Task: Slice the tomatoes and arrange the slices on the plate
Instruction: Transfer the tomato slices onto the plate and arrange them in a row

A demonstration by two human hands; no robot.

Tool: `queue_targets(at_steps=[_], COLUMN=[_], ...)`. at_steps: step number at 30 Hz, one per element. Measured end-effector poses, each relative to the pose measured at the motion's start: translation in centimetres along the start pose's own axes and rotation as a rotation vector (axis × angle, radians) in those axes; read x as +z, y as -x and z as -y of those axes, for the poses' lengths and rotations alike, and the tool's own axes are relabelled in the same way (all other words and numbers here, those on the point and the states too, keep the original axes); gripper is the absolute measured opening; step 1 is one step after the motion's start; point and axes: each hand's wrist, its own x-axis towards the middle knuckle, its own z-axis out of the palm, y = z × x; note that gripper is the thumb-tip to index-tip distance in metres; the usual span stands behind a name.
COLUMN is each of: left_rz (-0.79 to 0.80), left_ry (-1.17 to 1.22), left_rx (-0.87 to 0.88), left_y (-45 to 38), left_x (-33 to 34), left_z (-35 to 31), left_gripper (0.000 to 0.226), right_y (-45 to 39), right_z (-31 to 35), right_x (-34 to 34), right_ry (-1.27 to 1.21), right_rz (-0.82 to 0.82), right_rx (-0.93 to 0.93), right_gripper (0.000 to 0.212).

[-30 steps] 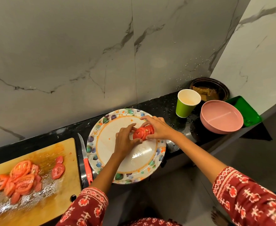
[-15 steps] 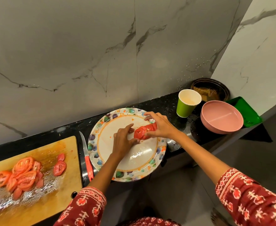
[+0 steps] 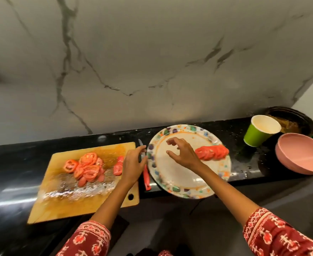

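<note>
A row of overlapping tomato slices (image 3: 212, 152) lies on the right side of the round patterned plate (image 3: 172, 180). My right hand (image 3: 182, 153) hovers over the plate's middle, fingers spread, holding nothing, just left of that row. My left hand (image 3: 133, 163) is between the plate and the wooden cutting board (image 3: 63, 206), open, over the red-handled knife (image 3: 146, 179) lying there. A pile of tomato slices (image 3: 85, 168) sits on the board, with a small tomato piece (image 3: 118, 166) beside my left hand.
A green paper cup (image 3: 259, 133) stands right of the plate on the black counter (image 3: 13, 156). A pink bowl (image 3: 303, 154) and a dark bowl (image 3: 296, 121) sit at the far right. The marble wall runs close behind. The plate overhangs the counter's front edge.
Both hands have let go of the tomato slices, which now lie fanned on the plate. Both hands moved left, the left one off the plate toward the board. The view swung left.
</note>
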Motion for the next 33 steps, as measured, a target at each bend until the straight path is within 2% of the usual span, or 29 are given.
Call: queue_targets(at_steps=[6, 9, 12, 15, 19, 24, 26, 29, 33], left_rz=[-0.122, -0.140, -0.129, -0.112, -0.103, -0.072, -0.046, 0.027, 0.083], left_ry=[-0.068, -0.083, -0.086, -0.066, -0.035, 0.013, 0.051, 0.078, 0.129], left_rx=[-0.137, -0.213, -0.216, -0.209, -0.177, -0.130, -0.106, -0.071, -0.048], left_y=[4.0, 4.8, 5.3, 5.6, 5.8, 5.1, 4.8, 4.3, 4.3], left_x=[-9.1, -12.6, -14.9, -15.7, -16.1, -16.6, -16.8, -16.8, -16.2], left_z=[7.5, 10.5, 12.9, 14.3, 15.4, 15.7, 15.5, 15.1, 14.5], left_gripper=[0.038, 0.040, 0.037, 0.035, 0.036, 0.035, 0.035, 0.034, 0.033], right_y=[-1.2, -1.9, -2.4, -2.9, -3.5, -4.2, -4.8, -5.8, -5.9], right_z=[6.3, 9.0, 11.2, 12.3, 13.2, 14.0, 14.7, 15.4, 16.1], right_x=[6.9, 10.0, 12.9, 14.9, 15.5, 15.0, 14.6, 13.9, 13.5], right_ry=[-0.038, 0.018, 0.134, 0.241, 0.263, 0.131, 0.067, 0.069, -0.018], right_rz=[0.102, 0.138, 0.182, 0.201, 0.255, 0.199, 0.222, 0.267, 0.377], right_rx=[-0.020, 0.032, 0.092, 0.187, 0.273, 0.323, 0.336, 0.331, 0.306], right_gripper=[0.030, 0.028, 0.029, 0.037, 0.044, 0.029, 0.025, 0.008, 0.012])
